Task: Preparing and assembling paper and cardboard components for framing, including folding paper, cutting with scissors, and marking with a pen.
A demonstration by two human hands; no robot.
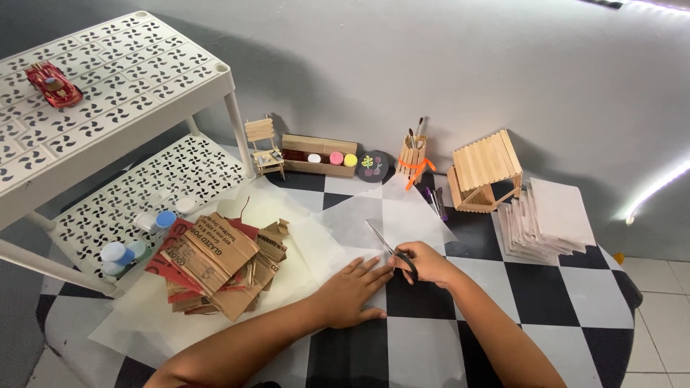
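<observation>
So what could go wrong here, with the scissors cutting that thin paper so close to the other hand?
The left hand lies flat on the translucent paper right beside the scissors in the right hand, so a fingertip might get nicked. The thin sheet could also tear or shift, spoiling the cut.

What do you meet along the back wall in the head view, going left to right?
Miniature stick chair → cardboard box of paint pots → dark round painted disc → stick brush holder → stick house.
</observation>
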